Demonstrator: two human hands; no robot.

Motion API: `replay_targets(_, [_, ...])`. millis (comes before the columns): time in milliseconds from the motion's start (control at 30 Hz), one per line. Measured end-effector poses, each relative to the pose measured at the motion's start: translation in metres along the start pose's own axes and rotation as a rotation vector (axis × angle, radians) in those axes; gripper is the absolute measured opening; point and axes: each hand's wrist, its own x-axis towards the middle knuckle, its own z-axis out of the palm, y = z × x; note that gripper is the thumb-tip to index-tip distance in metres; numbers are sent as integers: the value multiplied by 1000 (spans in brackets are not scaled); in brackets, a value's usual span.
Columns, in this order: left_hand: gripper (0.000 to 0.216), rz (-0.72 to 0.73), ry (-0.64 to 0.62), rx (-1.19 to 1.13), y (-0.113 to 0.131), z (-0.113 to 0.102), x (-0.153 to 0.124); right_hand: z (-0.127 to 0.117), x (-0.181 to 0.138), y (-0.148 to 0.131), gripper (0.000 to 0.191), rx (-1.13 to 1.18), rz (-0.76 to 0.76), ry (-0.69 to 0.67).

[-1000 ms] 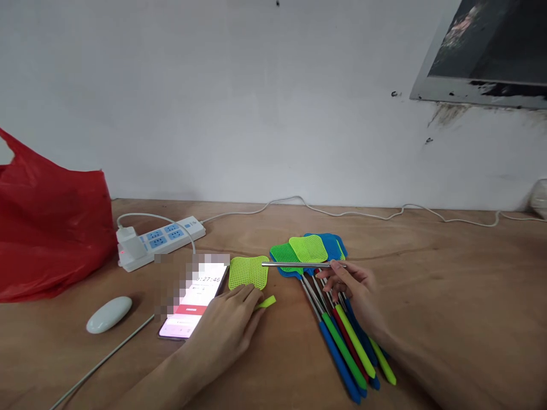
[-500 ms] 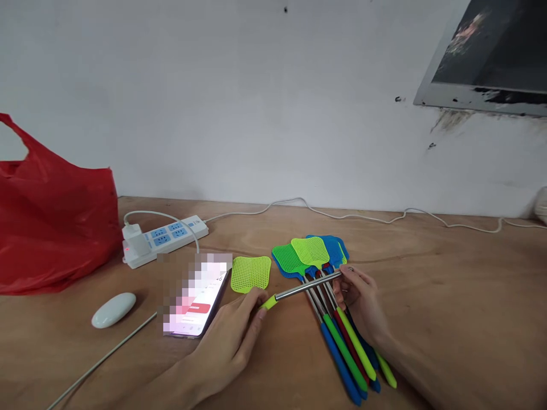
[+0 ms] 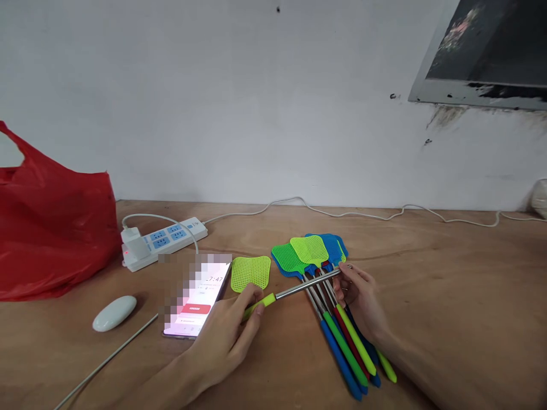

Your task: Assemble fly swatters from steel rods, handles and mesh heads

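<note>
A fly swatter handle [image 3: 294, 290], a steel rod with a yellow-green grip, is held slantwise above the table between my two hands. My left hand [image 3: 231, 327] is closed round the grip at its lower left end. With thumb and fingers, my right hand [image 3: 356, 293] pinches the far end of the steel rod. Just beyond my left fingers lies a yellow-green mesh swatter head [image 3: 250, 272], seemingly loose. Under the rod and beside my right hand, several fly swatters [image 3: 337, 336] in blue, green, red and yellow-green lie in an overlapping bunch, grips towards me.
Left of my left hand lies a lit phone [image 3: 199, 307], partly blurred. A white oval object [image 3: 114, 314] and a power strip [image 3: 166, 242] with a plugged-in charger are farther left, near a red plastic bag [image 3: 55, 233]. A white cable [image 3: 342, 216] runs along the wall.
My left hand has shifted slightly down and left along the grip, so more of the yellow-green grip shows. My right hand keeps its pinch on the rod.
</note>
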Motion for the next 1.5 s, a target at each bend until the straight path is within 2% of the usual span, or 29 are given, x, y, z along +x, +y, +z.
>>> replay_targets(633, [15, 33, 28, 49, 1, -2, 2, -2, -2, 2, 40, -41, -59, -42])
replay_targets(900, [14, 34, -58, 53, 1, 0, 0, -3, -4, 2, 41, -185, -145, -102])
replay_targets(967, [14, 37, -66, 34, 0, 1, -1, -1, -8, 0, 44, -247, -155, -150])
replay_targets(1133, [14, 74, -93, -26, 2, 2, -3, 0, -17, 2, 43, -489, -145, -430])
replay_targets(1300, [14, 65, -105, -40, 4, 1, -3, -4, -17, 5, 39, -543, -205, -502])
replay_targets(1400, [14, 55, -112, -20, 4, 2, -1, -3, -17, 1, 41, -511, -209, -489])
replay_targets(1500, [14, 34, -95, 22, 2, 3, 0, 0, -17, -4, 44, -442, -198, -395])
